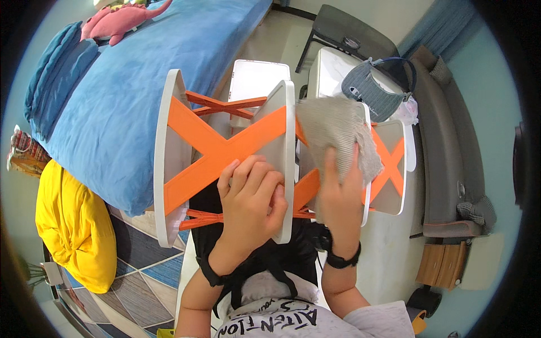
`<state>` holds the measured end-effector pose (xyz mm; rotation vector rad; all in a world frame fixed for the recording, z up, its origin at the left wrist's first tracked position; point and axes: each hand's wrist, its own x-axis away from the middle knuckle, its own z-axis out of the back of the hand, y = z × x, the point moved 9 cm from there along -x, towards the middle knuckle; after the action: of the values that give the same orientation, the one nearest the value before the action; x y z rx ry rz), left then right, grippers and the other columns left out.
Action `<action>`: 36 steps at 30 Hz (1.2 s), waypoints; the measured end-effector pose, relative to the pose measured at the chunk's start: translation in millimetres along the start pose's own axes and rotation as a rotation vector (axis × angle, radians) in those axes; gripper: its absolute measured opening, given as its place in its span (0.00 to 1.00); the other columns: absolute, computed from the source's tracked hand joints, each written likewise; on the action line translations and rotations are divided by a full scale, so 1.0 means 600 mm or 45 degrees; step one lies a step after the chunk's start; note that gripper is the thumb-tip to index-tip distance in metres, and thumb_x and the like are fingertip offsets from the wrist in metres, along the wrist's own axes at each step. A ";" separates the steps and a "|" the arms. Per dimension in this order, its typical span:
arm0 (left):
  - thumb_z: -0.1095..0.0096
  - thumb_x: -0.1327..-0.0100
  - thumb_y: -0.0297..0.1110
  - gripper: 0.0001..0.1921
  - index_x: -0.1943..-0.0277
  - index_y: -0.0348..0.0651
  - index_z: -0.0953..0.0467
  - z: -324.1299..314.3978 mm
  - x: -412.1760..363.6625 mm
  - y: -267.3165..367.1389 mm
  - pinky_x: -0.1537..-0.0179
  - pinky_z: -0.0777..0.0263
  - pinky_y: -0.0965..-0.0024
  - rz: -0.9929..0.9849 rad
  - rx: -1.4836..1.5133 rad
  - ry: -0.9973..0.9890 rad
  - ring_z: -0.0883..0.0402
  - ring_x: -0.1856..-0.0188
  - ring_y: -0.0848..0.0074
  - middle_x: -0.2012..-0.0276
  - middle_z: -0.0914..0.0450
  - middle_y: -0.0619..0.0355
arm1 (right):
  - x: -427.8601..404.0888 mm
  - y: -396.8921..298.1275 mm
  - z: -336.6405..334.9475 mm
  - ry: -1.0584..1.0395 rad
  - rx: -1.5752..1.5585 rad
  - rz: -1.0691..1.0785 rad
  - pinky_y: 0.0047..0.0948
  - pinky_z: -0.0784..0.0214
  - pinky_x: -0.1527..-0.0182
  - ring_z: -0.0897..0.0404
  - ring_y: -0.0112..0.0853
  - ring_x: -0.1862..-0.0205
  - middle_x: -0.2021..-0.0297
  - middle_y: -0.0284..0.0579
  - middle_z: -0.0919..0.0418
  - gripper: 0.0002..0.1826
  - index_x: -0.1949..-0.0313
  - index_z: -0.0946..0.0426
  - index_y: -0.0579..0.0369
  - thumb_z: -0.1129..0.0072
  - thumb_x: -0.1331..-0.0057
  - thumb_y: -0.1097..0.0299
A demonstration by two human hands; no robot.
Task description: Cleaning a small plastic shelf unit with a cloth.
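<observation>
A white plastic shelf rack (289, 139) with orange X-shaped side braces (224, 145) lies across my lap, its tiers standing on edge. My left hand (251, 190) is curled over the rim of a middle tier, beside the lower arm of the large orange brace; its fingers grip the edge. My right hand (343, 186), somewhat blurred, presses a grey ribbed cloth (334, 122) against the rack's right part with fingers spread over it. The cloth drapes across a brace and a tier's edge. Part of the rack behind the cloth is hidden.
A bed with a blue cover (127, 97) is at the left, with a yellow cushion (78, 228) below it. Beyond the rack stand a white stool (260, 80) and a white surface bearing a grey-blue bag (372, 91). A dark grey sofa (444, 148) runs along the right.
</observation>
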<state>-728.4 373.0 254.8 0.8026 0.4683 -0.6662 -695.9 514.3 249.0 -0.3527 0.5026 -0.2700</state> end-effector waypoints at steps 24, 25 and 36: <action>0.50 0.47 0.27 0.03 0.69 0.40 0.29 0.005 0.006 0.007 0.40 0.54 0.59 0.027 0.001 -0.004 0.33 0.48 0.64 0.65 0.28 0.56 | -0.035 -0.040 0.025 0.110 -0.370 0.035 0.40 0.46 0.44 0.34 0.42 0.50 0.37 0.44 0.39 0.35 0.38 0.38 0.46 0.54 0.48 0.81; 0.49 0.47 0.27 0.03 0.69 0.40 0.28 0.005 0.006 0.007 0.40 0.54 0.59 0.029 -0.015 -0.008 0.33 0.47 0.64 0.65 0.28 0.56 | -0.033 -0.045 0.023 0.109 -0.371 0.034 0.40 0.46 0.44 0.34 0.42 0.50 0.37 0.44 0.39 0.35 0.38 0.38 0.46 0.54 0.48 0.81; 0.49 0.47 0.28 0.03 0.69 0.42 0.28 0.009 0.001 0.002 0.39 0.55 0.60 0.036 0.011 -0.033 0.33 0.47 0.65 0.65 0.28 0.58 | 0.013 -0.011 0.061 -0.131 -0.276 0.035 0.35 0.44 0.40 0.34 0.45 0.42 0.43 0.47 0.32 0.28 0.53 0.25 0.58 0.60 0.53 0.91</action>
<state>-726.5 369.3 258.0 0.8062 0.4300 -0.6520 -671.4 515.5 278.2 -0.5676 0.4363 -0.1697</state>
